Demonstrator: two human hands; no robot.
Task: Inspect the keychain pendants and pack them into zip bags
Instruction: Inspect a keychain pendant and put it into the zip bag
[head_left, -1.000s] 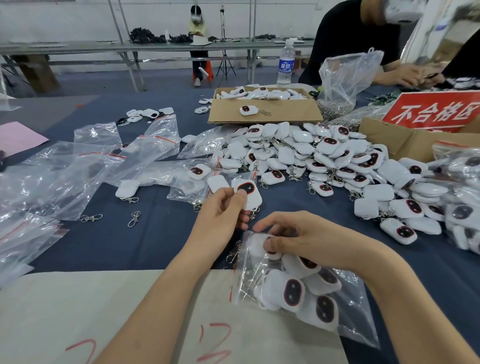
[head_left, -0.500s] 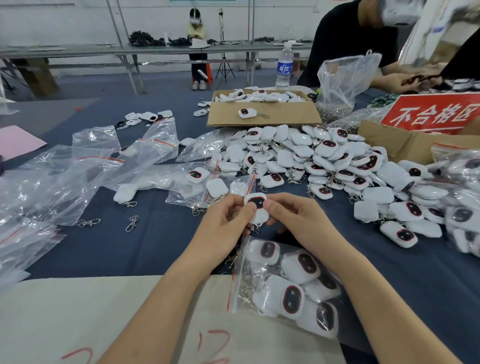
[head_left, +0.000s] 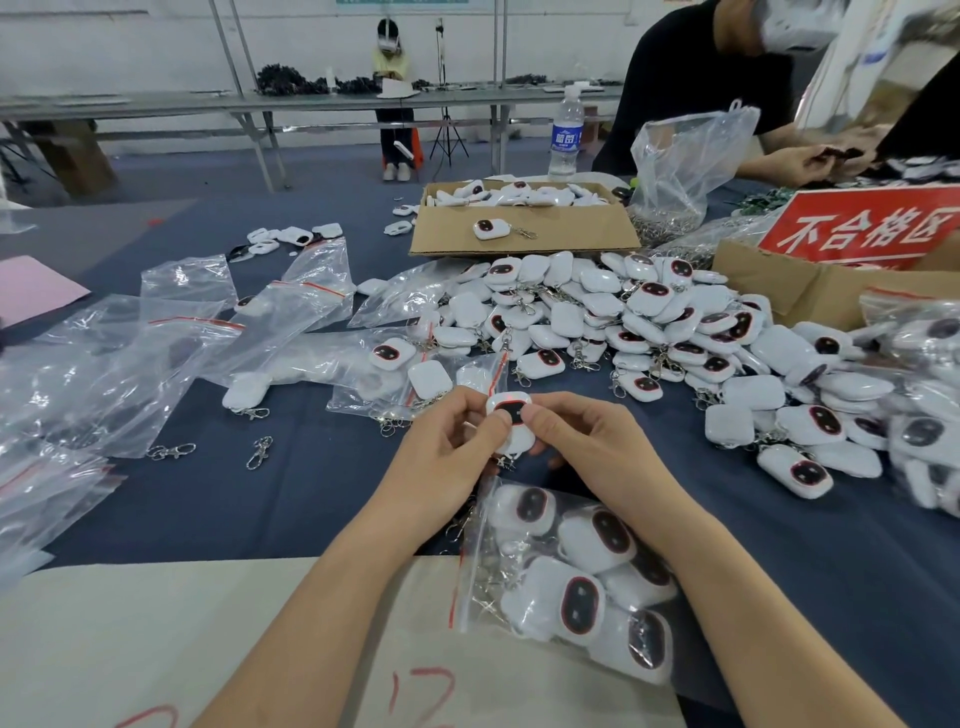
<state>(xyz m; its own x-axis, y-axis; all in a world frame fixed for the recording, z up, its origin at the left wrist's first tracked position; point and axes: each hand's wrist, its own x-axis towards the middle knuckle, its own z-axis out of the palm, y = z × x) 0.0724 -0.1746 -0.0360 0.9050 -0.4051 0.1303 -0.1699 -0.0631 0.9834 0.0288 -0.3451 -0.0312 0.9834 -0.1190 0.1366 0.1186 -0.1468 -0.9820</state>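
Observation:
A white keychain pendant (head_left: 514, 418) with a dark oval face is held above the blue table between both hands. My left hand (head_left: 447, 457) grips its left side, thumb on the face. My right hand (head_left: 587, 447) pinches its right side, thumb on the front. Just below them lies a clear zip bag (head_left: 566, 577) with a red seal line, holding several white pendants. A large heap of loose pendants (head_left: 649, 332) spreads over the table behind and to the right.
Several empty zip bags (head_left: 171, 343) lie at the left, with loose metal clasps (head_left: 260, 451) nearby. A flat cardboard box (head_left: 519, 234) of pendants sits behind the heap, a red sign (head_left: 857, 228) on a carton at right. Another person works at the far right.
My right hand left the zip bag and rose to join the left hand on the pendant. Both hands now hold it, slightly closer to me.

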